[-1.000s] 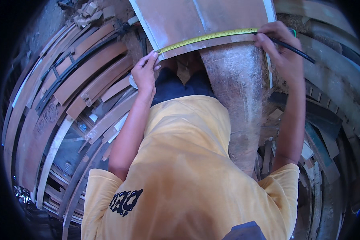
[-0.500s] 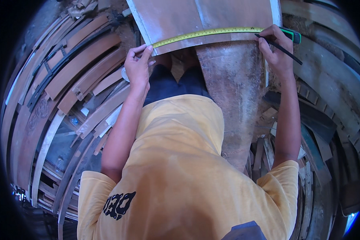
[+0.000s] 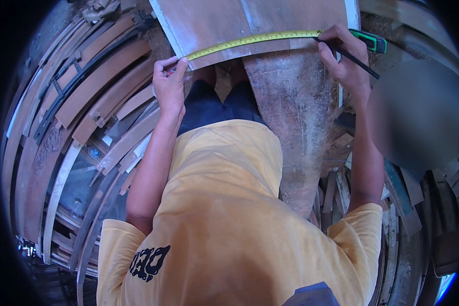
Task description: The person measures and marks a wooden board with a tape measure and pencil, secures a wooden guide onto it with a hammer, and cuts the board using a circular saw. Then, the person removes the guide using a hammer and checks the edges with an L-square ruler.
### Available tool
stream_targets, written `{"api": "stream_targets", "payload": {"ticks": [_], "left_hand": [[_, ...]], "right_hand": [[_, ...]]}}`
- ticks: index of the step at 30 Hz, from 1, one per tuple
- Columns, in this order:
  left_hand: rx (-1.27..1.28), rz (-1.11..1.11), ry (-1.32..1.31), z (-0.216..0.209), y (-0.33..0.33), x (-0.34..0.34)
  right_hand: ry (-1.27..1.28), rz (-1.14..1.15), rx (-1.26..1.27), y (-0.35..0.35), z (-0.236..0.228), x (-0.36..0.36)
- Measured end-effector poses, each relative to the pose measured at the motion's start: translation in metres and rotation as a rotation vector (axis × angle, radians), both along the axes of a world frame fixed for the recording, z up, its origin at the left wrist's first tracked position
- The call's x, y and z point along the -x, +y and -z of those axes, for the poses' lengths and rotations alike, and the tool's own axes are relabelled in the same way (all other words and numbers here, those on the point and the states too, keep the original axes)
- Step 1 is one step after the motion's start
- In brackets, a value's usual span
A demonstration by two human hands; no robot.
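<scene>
A yellow tape measure blade (image 3: 250, 39) stretches across the near edge of a brown wooden panel (image 3: 204, 23) with pale side strips. At the panel's near left corner, my left hand (image 3: 169, 86) pinches the blade's end between thumb and fingers. My right hand (image 3: 348, 61) is closed around a slim black pencil (image 3: 359, 65), its tip touching or just over the blade near the panel's right side. The green and black tape case (image 3: 370, 41) sticks out beyond my right fingers; whether they also grip it is hidden.
Long wooden boards (image 3: 104, 76) lie stacked on the left, one with carving (image 3: 48, 145). A worn brown board (image 3: 293, 102) runs from under the panel toward me on the right. More timber (image 3: 392, 229) is piled at right. A blurred round patch (image 3: 421, 115) hides part of that side.
Both hands, the blade and the panel's near edge sit slightly farther left and up in the picture. More of the tape case shows beside my right hand. The blurred patch has appeared at right.
</scene>
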State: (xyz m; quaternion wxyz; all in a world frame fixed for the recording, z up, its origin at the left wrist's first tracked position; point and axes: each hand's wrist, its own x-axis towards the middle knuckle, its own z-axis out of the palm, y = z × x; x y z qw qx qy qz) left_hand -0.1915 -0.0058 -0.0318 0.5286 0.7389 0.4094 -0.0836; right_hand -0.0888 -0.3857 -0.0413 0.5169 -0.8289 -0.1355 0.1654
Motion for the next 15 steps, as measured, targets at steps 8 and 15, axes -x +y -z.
{"api": "stream_targets", "payload": {"ticks": [8, 15], "left_hand": [[-0.018, 0.0, 0.027, -0.008, -0.017, -0.01], [-0.007, -0.015, 0.053, -0.011, -0.02, -0.013]], "right_hand": [[-0.02, -0.049, -0.015, 0.01, 0.006, -0.006], [0.016, -0.015, 0.02, 0.009, 0.012, -0.002]]}}
